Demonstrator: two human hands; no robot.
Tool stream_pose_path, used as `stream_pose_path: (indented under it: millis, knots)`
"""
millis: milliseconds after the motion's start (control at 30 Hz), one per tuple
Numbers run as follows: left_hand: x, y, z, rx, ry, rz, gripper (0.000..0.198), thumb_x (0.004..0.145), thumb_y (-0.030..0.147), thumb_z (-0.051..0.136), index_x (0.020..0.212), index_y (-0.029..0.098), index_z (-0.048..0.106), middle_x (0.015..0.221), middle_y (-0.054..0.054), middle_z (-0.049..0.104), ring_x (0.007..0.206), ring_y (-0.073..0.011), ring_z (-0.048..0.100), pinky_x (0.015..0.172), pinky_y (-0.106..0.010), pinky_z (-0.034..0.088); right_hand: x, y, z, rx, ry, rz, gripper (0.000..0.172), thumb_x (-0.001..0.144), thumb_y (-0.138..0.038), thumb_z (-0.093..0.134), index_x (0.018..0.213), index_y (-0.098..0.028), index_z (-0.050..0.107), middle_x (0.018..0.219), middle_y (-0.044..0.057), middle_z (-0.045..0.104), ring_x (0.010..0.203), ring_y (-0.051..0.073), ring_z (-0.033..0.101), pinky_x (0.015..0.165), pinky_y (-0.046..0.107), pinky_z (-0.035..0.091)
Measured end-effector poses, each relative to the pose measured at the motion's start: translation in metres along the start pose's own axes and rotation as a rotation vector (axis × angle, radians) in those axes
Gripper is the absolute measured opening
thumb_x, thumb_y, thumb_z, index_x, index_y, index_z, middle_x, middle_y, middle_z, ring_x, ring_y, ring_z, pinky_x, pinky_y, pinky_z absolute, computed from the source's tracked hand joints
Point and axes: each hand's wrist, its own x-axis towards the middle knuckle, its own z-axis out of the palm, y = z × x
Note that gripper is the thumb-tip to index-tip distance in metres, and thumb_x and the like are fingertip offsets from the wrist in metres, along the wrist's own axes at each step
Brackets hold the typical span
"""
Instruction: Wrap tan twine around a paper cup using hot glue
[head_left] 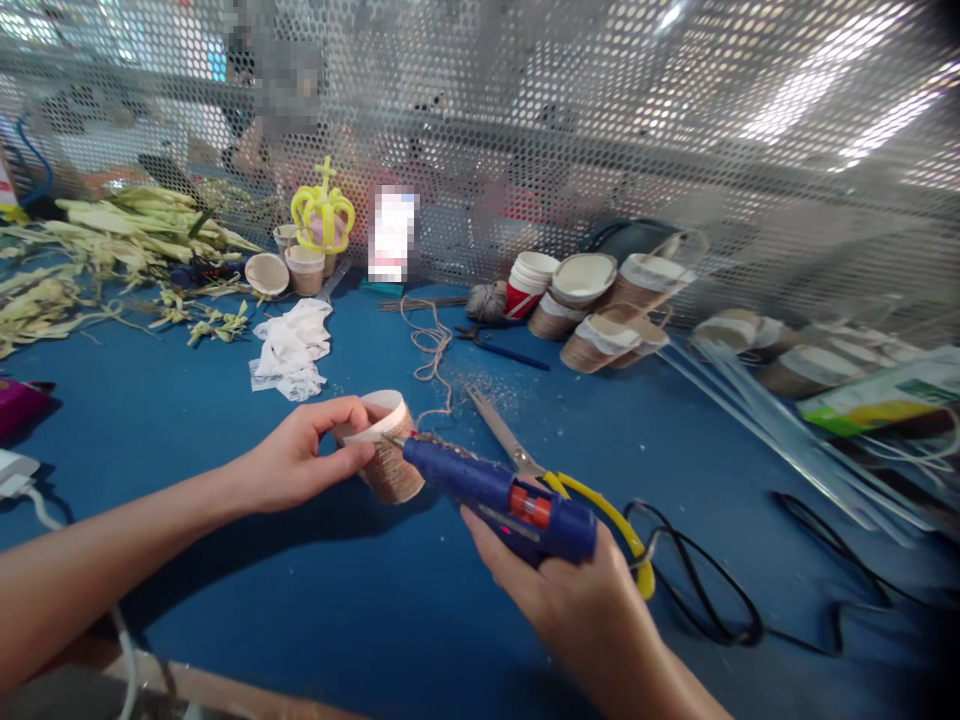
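Observation:
My left hand (311,455) pinches the rim of a paper cup (394,465) whose side is wrapped in brown twine, holding it tilted over the blue table. In my right hand (547,585) is a blue glue gun (495,490), its metal nozzle at the cup's side just under the white rim. From the cup a loose length of twine (430,350) runs back across the table. Scissors (502,430) with yellow handles lie partly hidden behind the glue gun.
Twine-wrapped cups (600,340) stand at the back right beside a ball of grey yarn (487,300). Clear glue sticks (780,430) and a black cable (712,600) lie right. Crumpled white cloth (292,345), dried husks (127,225) and a yellow crown-shaped piece (322,210) are left.

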Motion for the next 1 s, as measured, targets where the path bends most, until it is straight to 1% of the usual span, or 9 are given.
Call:
stream_pose_path:
  millis: [100,200,300,433,600,667,800,867,1000]
  knots:
    - [0.0,0.0,0.0,0.018,0.004,-0.009,0.015,0.084,0.021,0.049,0.07,0.015,0.049,0.097,-0.006,0.063,0.077,-0.0133,0.054,0.069,-0.023,0.04,0.0,0.0,0.0,0.008,-0.016,-0.012,0.013,0.074,-0.023,0.051,0.066,-0.021,0.06,0.052,0.0,0.058,0.047,0.014,0.056,0.048,0.024,0.048]
    - [0.0,0.001,0.0,0.015,-0.003,-0.003,0.015,0.084,0.02,0.048,0.07,0.015,0.047,0.096,-0.006,0.063,0.078,-0.0136,0.055,0.068,-0.022,0.039,-0.001,0.001,-0.001,0.007,-0.047,-0.034,0.012,0.073,-0.023,0.051,0.066,-0.02,0.061,0.05,0.0,0.057,0.046,0.014,0.057,0.046,0.022,0.048]
    - [0.0,0.001,0.0,0.003,-0.006,0.012,0.015,0.084,0.02,0.048,0.07,0.015,0.047,0.097,-0.006,0.063,0.082,-0.0145,0.055,0.07,-0.022,0.039,-0.002,0.0,0.0,-0.001,-0.02,-0.039,0.012,0.074,-0.024,0.052,0.068,-0.022,0.063,0.048,0.0,0.058,0.046,0.014,0.057,0.045,0.022,0.048]
    - [0.0,0.0,0.0,0.007,-0.01,0.009,0.015,0.084,0.019,0.048,0.07,0.015,0.046,0.1,-0.006,0.062,0.081,-0.0143,0.056,0.071,-0.022,0.039,-0.003,-0.001,0.0,0.0,0.025,-0.011,0.012,0.074,-0.026,0.054,0.067,-0.022,0.064,0.049,0.0,0.06,0.048,0.016,0.06,0.048,0.024,0.05]
    - [0.0,0.0,-0.001,-0.007,-0.013,0.009,0.017,0.084,0.022,0.048,0.069,0.015,0.045,0.102,-0.007,0.062,0.085,-0.0155,0.056,0.071,-0.023,0.04,0.001,0.006,-0.004,0.035,-0.034,0.049,0.011,0.069,-0.029,0.06,0.067,-0.02,0.066,0.052,0.002,0.065,0.049,0.018,0.064,0.045,0.024,0.051]
    - [0.0,0.0,0.0,0.007,-0.005,-0.01,0.019,0.084,0.024,0.048,0.068,0.015,0.045,0.103,-0.008,0.062,0.083,-0.0157,0.056,0.07,-0.024,0.04,0.003,0.009,-0.001,0.069,0.01,0.08,0.013,0.069,-0.029,0.059,0.066,-0.02,0.067,0.05,0.003,0.065,0.05,0.02,0.065,0.045,0.025,0.051]
    - [0.0,0.0,0.001,-0.004,0.007,-0.026,0.021,0.085,0.026,0.048,0.067,0.015,0.044,0.105,-0.009,0.062,0.084,-0.0163,0.056,0.071,-0.026,0.042,0.006,0.015,0.011,0.158,0.172,0.102,0.014,0.071,-0.029,0.056,0.07,-0.021,0.068,0.054,0.003,0.067,0.06,0.022,0.068,0.053,0.029,0.054]
    - [0.0,0.0,0.001,-0.027,0.002,-0.023,0.021,0.084,0.025,0.047,0.066,0.015,0.043,0.107,-0.009,0.061,0.088,-0.0169,0.056,0.074,-0.026,0.042,0.006,0.018,0.014,0.185,0.195,0.1,0.014,0.069,-0.031,0.058,0.072,-0.021,0.068,0.053,0.003,0.067,0.063,0.023,0.068,0.055,0.03,0.055]
    - [0.001,0.001,0.001,-0.039,0.003,-0.025,0.019,0.084,0.024,0.048,0.067,0.016,0.045,0.107,-0.009,0.061,0.09,-0.0174,0.056,0.077,-0.028,0.043,0.006,0.025,0.013,0.189,0.193,0.104,0.014,0.068,-0.032,0.058,0.071,-0.021,0.067,0.05,0.003,0.066,0.065,0.024,0.069,0.058,0.031,0.055]
